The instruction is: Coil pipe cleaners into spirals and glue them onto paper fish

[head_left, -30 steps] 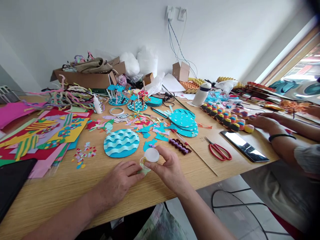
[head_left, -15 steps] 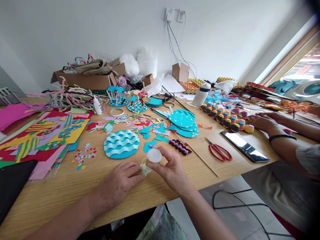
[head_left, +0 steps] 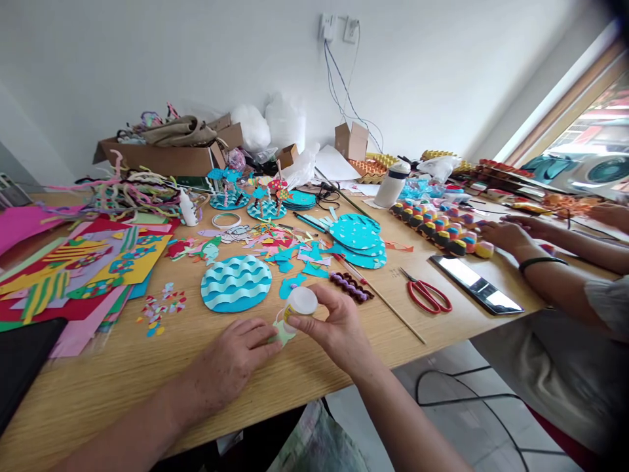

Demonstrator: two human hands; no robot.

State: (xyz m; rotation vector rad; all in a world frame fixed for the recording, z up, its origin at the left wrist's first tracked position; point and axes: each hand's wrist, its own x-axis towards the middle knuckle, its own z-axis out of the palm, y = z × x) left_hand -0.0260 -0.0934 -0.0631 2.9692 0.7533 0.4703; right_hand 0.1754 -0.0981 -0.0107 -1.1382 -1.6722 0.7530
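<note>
In my right hand (head_left: 339, 331) is a small white glue bottle (head_left: 301, 301), gripped between thumb and fingers and tipped so its round base faces up toward me. Its nozzle end is hidden, pointing down at a light green paper piece (head_left: 283, 333). My left hand (head_left: 238, 357) rests on the table with its fingertips closed on the left edge of that paper. Just beyond my hands lie a blue paper oval (head_left: 236, 299) with pale wavy strips and a small blue paper cut-out (head_left: 291, 286).
Right of my hands lie a purple-brown twisted strip (head_left: 350, 287), a wooden stick (head_left: 393, 313), red-handled scissors (head_left: 428, 295) and a phone (head_left: 476, 284). Coloured paper sheets (head_left: 83, 262) and confetti bits (head_left: 160, 308) lie left. Another person's hand (head_left: 511, 237) works at the far right.
The view has shifted slightly. Both hands stay at nearly the same place, the bottle still tipped over the green paper.
</note>
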